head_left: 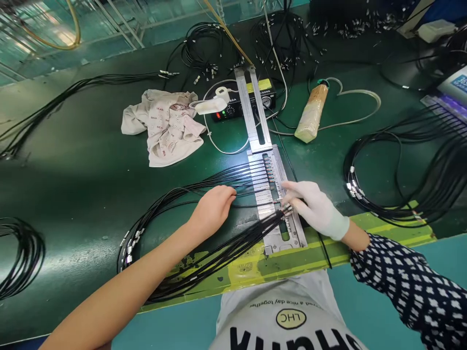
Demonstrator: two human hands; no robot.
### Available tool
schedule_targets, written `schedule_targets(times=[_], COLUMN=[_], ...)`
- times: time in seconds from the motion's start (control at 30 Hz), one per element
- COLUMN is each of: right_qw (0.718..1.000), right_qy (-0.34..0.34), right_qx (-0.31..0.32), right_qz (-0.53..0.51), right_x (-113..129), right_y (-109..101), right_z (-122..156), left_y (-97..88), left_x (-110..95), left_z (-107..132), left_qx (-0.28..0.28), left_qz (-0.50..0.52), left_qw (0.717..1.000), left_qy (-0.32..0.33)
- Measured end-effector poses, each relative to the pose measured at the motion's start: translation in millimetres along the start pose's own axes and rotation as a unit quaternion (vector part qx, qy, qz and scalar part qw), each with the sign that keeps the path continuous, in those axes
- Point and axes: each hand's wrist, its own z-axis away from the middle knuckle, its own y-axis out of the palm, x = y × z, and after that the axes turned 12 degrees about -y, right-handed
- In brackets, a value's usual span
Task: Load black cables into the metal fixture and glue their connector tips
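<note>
My bare left hand (pixel 212 210) pinches a thin black cable (pixel 248 193) beside the slotted silver metal fixture (pixel 264 211) on the green counter (pixel 91 189). My white-gloved right hand (pixel 318 208), fingers narrow, meets the metal-tipped black cable bundle (pixel 251 232) over the fixture; I cannot tell whether it grips.

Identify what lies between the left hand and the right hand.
In the head view, black cables and the slotted metal fixture they cross lie between the bare left hand and the gloved right hand.
</note>
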Motion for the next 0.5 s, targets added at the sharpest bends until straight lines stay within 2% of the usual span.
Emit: schedule_targets(times=[0.1, 0.17, 0.33, 0.43, 0.5], right_qw=[0.999, 0.998, 0.998, 0.991, 0.988], right_qy=[-0.007, -0.017, 0.048, 0.094, 0.111], right_qx=[0.037, 0.046, -0.037, -0.084, -0.092], right_qz=[-0.033, -0.037, 0.006, -0.039, -0.060], right_x=[6.7, 5.3, -24.5, -47.9, -57.8], right_y=[-4.3, -10.5, -23.0, -21.8, -19.2], right_z=[13.2, 13.3, -19.9, -38.5, -43.7], left_y=[11.7, 20.4, 30.6, 29.1, 27.7], left_x=[-11.5, -19.2, -20.9, -15.4, -13.0], left_z=[-7.0, -13.8, -28.6, -33.8, -36.6], left_qx=[-0.015, -0.013, -0.027, -0.059, -0.072], left_qz=[-0.073, -0.060, 0.030, 0.061, 0.060], left_qw=[0.996, 0.996, 0.995, 0.990, 0.987], left_qy=[0.045, 0.067, 0.090, 0.112, 0.131])
